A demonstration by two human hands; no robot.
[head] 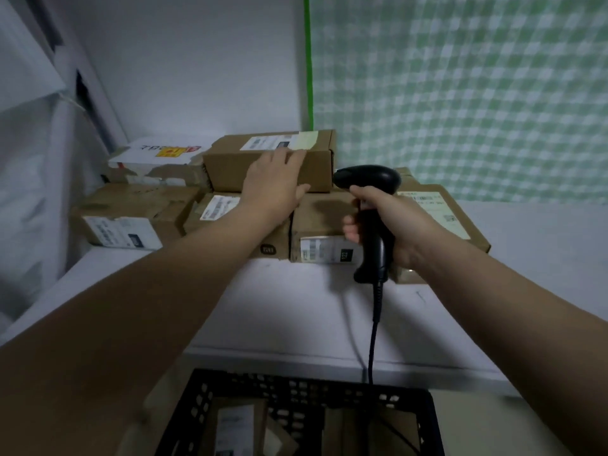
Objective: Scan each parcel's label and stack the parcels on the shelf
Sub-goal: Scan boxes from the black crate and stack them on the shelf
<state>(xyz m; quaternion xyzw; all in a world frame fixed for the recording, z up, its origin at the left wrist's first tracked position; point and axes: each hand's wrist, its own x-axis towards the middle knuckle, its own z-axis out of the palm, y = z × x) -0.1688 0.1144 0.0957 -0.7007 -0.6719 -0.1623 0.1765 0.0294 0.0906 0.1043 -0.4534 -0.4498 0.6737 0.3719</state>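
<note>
Crate (296, 390) below the shelf's (296, 307) front edge holds more parcels (233, 426). Left hand (276, 179), fingers straight, presses the top parcel (223, 169) near the shelf's back edge, likely squaring the stack. Right hand (391, 225) grips the scanner (371, 177), ready for another label.

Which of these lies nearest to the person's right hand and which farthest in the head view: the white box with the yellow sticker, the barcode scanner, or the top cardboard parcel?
1. The barcode scanner: gripped in the right hand itself.
2. The top cardboard parcel: just to the left, on the stack, touched by the left hand.
3. The white box with the yellow sticker: far left, at the back.
</note>
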